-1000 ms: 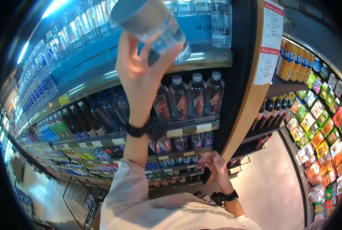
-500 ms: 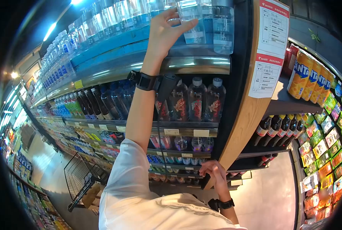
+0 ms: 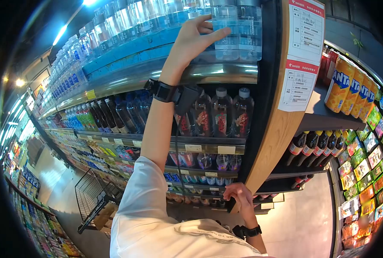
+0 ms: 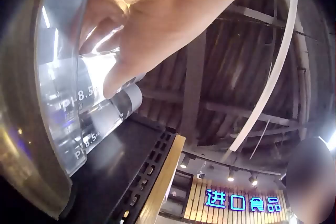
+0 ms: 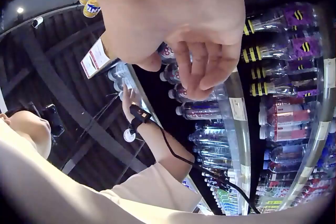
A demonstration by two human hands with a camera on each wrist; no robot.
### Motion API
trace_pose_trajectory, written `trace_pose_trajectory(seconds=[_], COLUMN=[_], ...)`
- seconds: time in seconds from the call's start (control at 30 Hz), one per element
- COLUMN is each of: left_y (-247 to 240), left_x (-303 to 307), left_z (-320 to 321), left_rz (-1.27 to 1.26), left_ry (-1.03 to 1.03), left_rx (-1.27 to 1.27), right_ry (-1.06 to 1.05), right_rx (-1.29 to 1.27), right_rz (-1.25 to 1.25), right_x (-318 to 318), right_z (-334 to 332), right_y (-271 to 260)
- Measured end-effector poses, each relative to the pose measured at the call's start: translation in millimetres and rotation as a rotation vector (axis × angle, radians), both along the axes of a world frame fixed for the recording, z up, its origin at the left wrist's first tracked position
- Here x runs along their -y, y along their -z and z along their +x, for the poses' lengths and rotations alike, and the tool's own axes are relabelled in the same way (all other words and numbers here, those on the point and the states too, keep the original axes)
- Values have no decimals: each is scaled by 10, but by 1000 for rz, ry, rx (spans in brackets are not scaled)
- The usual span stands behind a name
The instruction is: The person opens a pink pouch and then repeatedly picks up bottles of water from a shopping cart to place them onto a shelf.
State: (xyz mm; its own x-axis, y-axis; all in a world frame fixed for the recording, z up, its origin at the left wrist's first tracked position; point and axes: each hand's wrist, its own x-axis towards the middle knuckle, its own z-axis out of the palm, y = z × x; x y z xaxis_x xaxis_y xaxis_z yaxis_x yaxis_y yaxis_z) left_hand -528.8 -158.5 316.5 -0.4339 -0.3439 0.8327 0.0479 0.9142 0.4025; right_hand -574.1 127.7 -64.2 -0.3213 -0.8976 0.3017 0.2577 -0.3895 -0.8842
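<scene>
My left hand (image 3: 193, 43) reaches up to the top shelf and grips a clear water bottle (image 3: 226, 45), its thumb across the front and fingers behind. The bottle stands upright at the shelf's front, close beside another clear bottle (image 3: 250, 36) at the right end. In the left wrist view, the thumb lies over the bottle's pH 8.5 label, behind the shelf's clear front guard (image 4: 58, 77). My right hand (image 3: 241, 195) hangs low by the wooden post, fingers loosely curled with nothing in them; the right wrist view shows the same relaxed fingers (image 5: 199, 71).
Rows of water bottles (image 3: 127, 26) fill the top shelf to the left. Dark bottles with red labels (image 3: 221, 114) stand one shelf below. A wooden post (image 3: 269, 142) with paper notices (image 3: 301, 86) borders the shelf; orange cans (image 3: 342, 86) are beyond it. A shopping cart (image 3: 90, 195) stands lower left.
My left hand has brought the bottle from tilted in front of the shelf to upright on it, then moved slightly right against the neighbouring bottle. The right hand stays low and loose.
</scene>
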Motion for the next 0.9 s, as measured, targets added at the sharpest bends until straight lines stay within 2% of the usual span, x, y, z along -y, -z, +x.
trace_pose_trajectory(seconds=[0.07, 0.17, 0.27, 0.37, 0.47, 0.53, 0.57, 0.67, 0.7, 0.77, 0.87, 0.9], left_y=[29, 125, 245, 445, 885, 1212, 1350, 1891, 2028, 2367, 2981, 3120], left_x=[-3, -10, -88, -394, -415, -295, -206, 0, 33, 217, 615, 675], left_z=[-4, -46, 122, 574, 1002, 1248, 1396, 1810, 1991, 2224, 2558, 2704], left_rz=[-21, -130, -145, -51, 110, 9, -84, 19, 225, 326, 165, 211], left_ry=[-21, -42, 117, 244, 388, 481, 463, 548, 605, 660, 607, 554], left_rx=[-20, -188, -373, -299, -173, -103, -11, 228, 374, 424, 286, 333], right_ry=[1, 10, 42, 93, 178, 266, 312, 466, 498, 561, 589, 591], right_rx=[-1, -9, -29, -34, -27, -29, -16, 34, 61, 113, 151, 164], right_rz=[3, 7, 20, 21, 68, 150, 177, 232, 262, 320, 333, 351], right_x=[10, 46, 50, 52, 47, 3, -29, -90, -96, -100, -86, -87], right_z=[47, 138, 262, 419, 609, 773, 870, 1246, 1379, 1647, 2101, 2259], right_y=[17, 52, 75, 104, 205, 265, 290, 340, 397, 521, 578, 574])
